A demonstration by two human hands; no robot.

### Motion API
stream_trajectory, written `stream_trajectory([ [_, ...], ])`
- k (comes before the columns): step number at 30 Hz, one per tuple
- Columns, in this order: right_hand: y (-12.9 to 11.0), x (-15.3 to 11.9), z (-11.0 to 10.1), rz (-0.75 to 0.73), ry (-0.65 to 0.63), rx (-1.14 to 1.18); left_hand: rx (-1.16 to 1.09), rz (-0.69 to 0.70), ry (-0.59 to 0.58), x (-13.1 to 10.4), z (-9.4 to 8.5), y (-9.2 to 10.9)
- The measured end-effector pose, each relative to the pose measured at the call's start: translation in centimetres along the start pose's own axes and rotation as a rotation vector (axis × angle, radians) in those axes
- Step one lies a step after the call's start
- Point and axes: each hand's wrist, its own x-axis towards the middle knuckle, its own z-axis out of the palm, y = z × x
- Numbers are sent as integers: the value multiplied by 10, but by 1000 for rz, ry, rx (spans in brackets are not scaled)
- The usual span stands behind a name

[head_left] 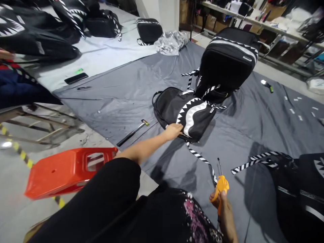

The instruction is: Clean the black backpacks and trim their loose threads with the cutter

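A black backpack (169, 104) with a white shark-tooth band lies on the grey cloth. My left hand (173, 131) grips its near lower edge, fingers together. In my right hand (224, 206), closer to me, is an orange air blow gun (222, 184), its thin dark nozzle pointing up and away. A black-and-white striped strap (199, 157) runs from the backpack's near edge toward the blow gun; whether my right hand touches it I cannot tell. Just behind the backpack stands another black backpack (225, 67) with a white band and striped straps.
A hammer (133, 132) lies left of the backpack on the grey cloth (121, 87). Beside my leg is a red plastic stool (60, 170). More black bags (301, 195) lie at right and far left. Clear plastic wrap (170, 42) and a phone (76, 78) are farther back.
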Motion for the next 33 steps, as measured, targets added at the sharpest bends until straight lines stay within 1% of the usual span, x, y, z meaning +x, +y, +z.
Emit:
stream_trajectory([
  [2,-3,-6,7,-60,42,-41,-22,65,-35,3,12,27],
  [3,-4,-8,6,-90,56,-65,-39,117,-67,2,16,38],
  [4,-4,-10,4,-112,55,-88,-50,167,-96,-2,17,44],
  [5,-3,-11,-1,-127,50,-111,-55,183,-121,-8,18,46],
  [6,-1,-13,-7,-137,49,-127,-53,154,-136,-14,17,45],
  [8,6,-18,-23,-127,64,-136,-35,4,-144,-28,14,37],
  [10,16,-23,-37,-88,102,-103,-28,-137,-142,-36,11,31],
  [11,22,-26,-43,-69,120,-74,-35,-156,-150,-37,10,32],
  [12,27,-29,-47,-54,134,-41,-47,-148,-161,-36,9,37],
  [13,31,-31,-51,-43,139,-9,-62,-135,-170,-33,7,46],
  [15,37,-35,-58,-37,138,41,-95,-99,-177,-23,0,76],
  [17,39,-38,-66,-46,158,67,-127,-54,-163,-10,-15,116],
  [18,38,-40,-70,-58,182,76,-138,-35,-145,-3,-27,137],
  [20,33,-45,-81,-111,246,103,-154,-14,-84,10,-56,175],
  [21,29,-48,-86,-148,275,121,-189,-21,-28,17,-73,189],
  [22,25,-52,-92,-189,298,140,-263,-46,49,24,-89,199],
  [23,20,-56,-97,-230,322,159,-397,-88,144,31,-104,204],
  [24,16,-59,-101,-268,339,175,-554,-139,224,37,-116,205],
  [25,12,-63,-106,-303,350,190,-715,-198,283,42,-124,203],
  [26,9,-66,-109,-333,362,207,-849,-268,301,47,-127,198],
  [27,6,-69,-112,-360,372,228,-927,-340,276,51,-124,191],
  [28,4,-71,-115,-386,377,254,-959,-410,227,54,-118,184],
  [30,4,-76,-119,-412,366,311,-933,-518,124,56,-96,170],
  [32,6,-82,-122,-403,332,346,-874,-565,69,53,-72,163],
  [33,8,-85,-124,-400,316,341,-852,-570,60,49,-62,163],
])
